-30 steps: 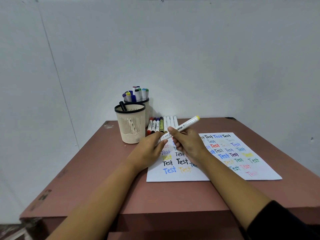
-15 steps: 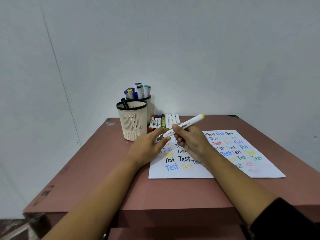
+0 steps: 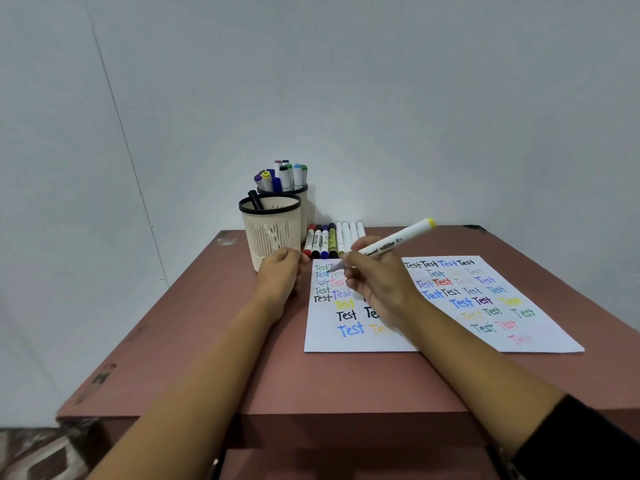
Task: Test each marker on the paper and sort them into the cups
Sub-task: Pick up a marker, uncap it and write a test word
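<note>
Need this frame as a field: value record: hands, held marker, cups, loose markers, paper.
right hand: grips yellow-capped white marker, tip end down at the paper's upper left; contact unclear
left hand: curled beside front cup; contents hidden
front cup: beige, black rim, one black marker
back cup: many markers
loose markers: row lying on table behind paper
paper: covered in coloured "Test" words

A bare room corner serving as a small writing desk: a worn reddish table point(image 3: 242, 358) stands against plain white walls point(image 3: 381, 98) above patterned floor point(image 3: 38, 455), bearing pen cups point(image 3: 272, 237), loose markers point(image 3: 323, 239) and scribbled paper point(image 3: 346, 344).
</note>
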`<move>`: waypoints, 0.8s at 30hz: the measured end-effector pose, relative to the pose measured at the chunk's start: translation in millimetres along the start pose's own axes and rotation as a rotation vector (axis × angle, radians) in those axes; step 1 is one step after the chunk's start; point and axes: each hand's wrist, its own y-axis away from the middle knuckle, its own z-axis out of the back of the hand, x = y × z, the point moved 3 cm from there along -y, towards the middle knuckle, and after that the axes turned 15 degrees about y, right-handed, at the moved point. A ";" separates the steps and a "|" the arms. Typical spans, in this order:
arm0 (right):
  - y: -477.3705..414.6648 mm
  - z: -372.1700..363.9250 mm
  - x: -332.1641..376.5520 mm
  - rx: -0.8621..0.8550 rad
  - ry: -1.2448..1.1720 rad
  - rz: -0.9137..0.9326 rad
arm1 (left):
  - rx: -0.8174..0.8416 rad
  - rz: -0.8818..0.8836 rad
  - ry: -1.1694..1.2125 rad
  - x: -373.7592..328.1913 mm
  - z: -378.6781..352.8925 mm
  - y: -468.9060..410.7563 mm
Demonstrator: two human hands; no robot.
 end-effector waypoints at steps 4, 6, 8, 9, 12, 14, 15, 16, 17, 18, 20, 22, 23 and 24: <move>1.6 -9.6 -10.9 0.006 0.312 0.025 | -0.015 0.014 0.017 0.3 0.4 -1.8; 3.0 -13.0 -13.3 0.020 0.365 0.005 | -0.017 0.018 0.018 0.5 1.5 -1.6; 4.6 -14.9 -13.8 0.032 0.389 0.004 | -0.017 0.021 0.022 0.4 2.0 -1.6; 5.1 -15.7 -13.9 0.037 0.400 0.008 | -0.016 0.023 0.025 0.5 2.3 -1.7; 5.6 -16.8 -14.6 0.066 0.414 0.023 | -0.009 0.031 0.029 0.8 2.0 -2.2; 5.7 -17.8 -15.1 0.085 0.422 0.028 | -0.006 0.030 0.030 0.7 1.9 -2.2; 5.8 -18.3 -15.2 0.089 0.429 0.033 | -0.006 0.030 0.032 0.6 1.8 -2.4; 5.8 -18.9 -15.3 0.088 0.438 0.038 | -0.006 0.031 0.032 0.7 1.9 -2.7; 5.8 -19.4 -15.3 0.082 0.447 0.043 | -0.005 0.032 0.032 0.6 1.9 -2.8; 5.6 -19.6 -15.8 0.071 0.456 0.049 | -0.003 0.031 0.030 0.7 1.7 -2.8; 4.8 -18.6 -16.7 0.035 0.482 0.056 | 0.006 0.027 0.028 0.7 1.3 -2.6; 4.4 -17.1 -16.5 0.015 0.495 0.061 | 0.011 0.026 0.032 0.9 1.2 -2.2; 4.6 -16.8 -16.2 0.019 0.483 0.061 | 0.009 0.027 0.031 0.7 1.5 -2.1; 4.9 -16.7 -16.0 0.029 0.461 0.058 | 0.007 0.028 0.028 0.8 1.9 -2.2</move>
